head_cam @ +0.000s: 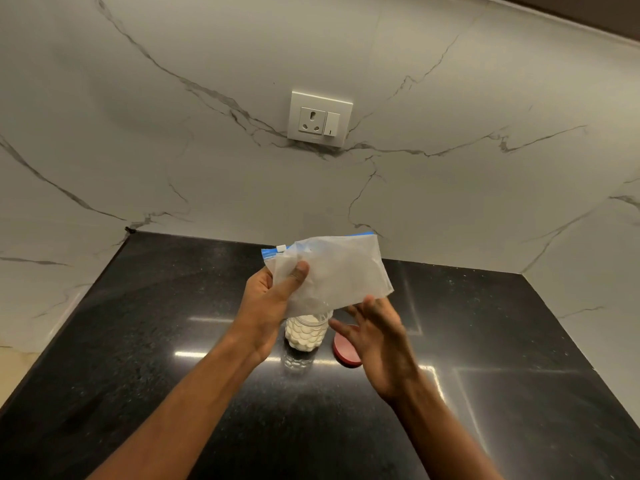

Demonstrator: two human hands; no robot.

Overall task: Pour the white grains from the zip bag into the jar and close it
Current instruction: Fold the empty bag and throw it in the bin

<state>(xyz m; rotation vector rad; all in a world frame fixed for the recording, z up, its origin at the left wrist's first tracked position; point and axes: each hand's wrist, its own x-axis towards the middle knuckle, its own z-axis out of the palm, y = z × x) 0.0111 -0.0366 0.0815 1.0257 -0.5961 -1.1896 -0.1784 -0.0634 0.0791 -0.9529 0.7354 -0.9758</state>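
Note:
A clear zip bag (341,271) with a blue zip strip hangs crumpled right above the jar, and looks nearly empty. My left hand (270,303) pinches its left side between thumb and fingers. The clear plastic jar (306,332) stands upright on the black counter, uncapped, with white grains filling its upper part; the bag hides its mouth. Its red lid (346,351) lies flat on the counter just right of the jar. My right hand (377,337) hovers with fingers spread, fingertips at the bag's lower right edge, partly covering the lid.
The black polished countertop (173,341) sits in a corner of white marble walls. A white socket and switch plate (320,119) is on the back wall above the counter.

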